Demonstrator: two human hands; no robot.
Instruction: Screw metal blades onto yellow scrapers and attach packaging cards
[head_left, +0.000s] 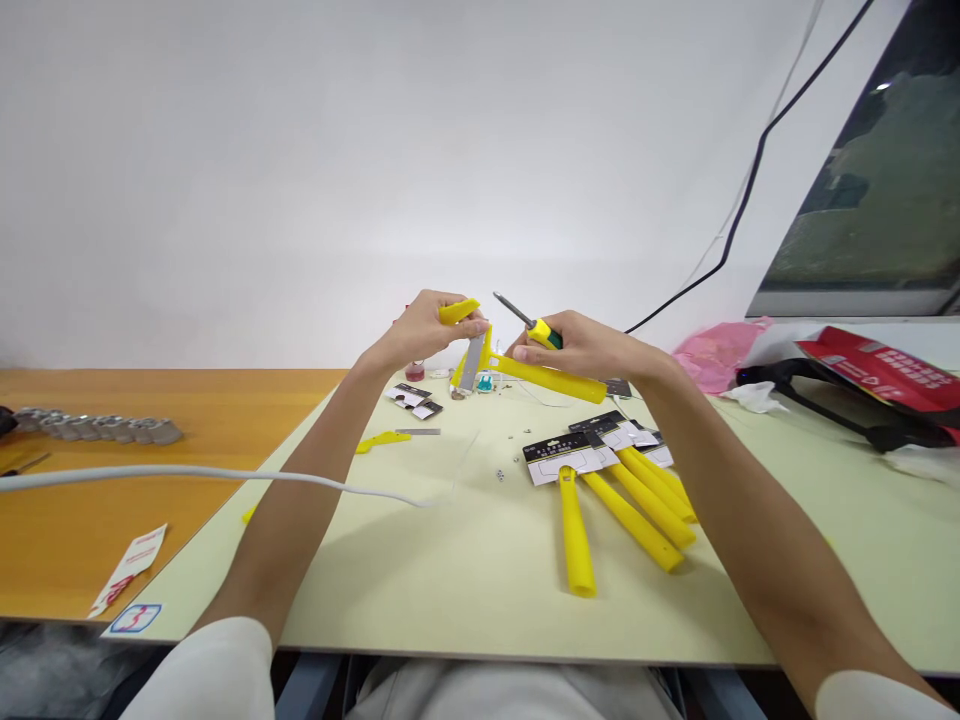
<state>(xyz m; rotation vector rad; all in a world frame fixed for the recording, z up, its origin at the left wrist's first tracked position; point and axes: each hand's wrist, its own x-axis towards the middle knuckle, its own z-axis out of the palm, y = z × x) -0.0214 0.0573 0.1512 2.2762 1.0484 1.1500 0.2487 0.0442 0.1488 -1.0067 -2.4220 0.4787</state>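
Observation:
My left hand (429,330) is raised above the table and grips the head of a yellow plastic scraper (525,372), whose steel blade (471,362) points downward. My right hand (577,345) holds a screwdriver (541,332) with a yellow and green handle, its steel shaft slanting up and left toward the scraper head. The scraper's long yellow handle passes just below my right hand. On the table below lie several carded yellow-handled tools (570,455), a loose yellow piece (382,441), a loose metal blade (417,431), and small screws (500,475).
A grey cable (202,475) crosses the pale green table (495,590) toward an orange wooden table (90,540) holding a row of metal parts (97,425). A small red bottle (415,371) stands near my hands. A pink bag (716,355) and red package (881,365) lie at the back right.

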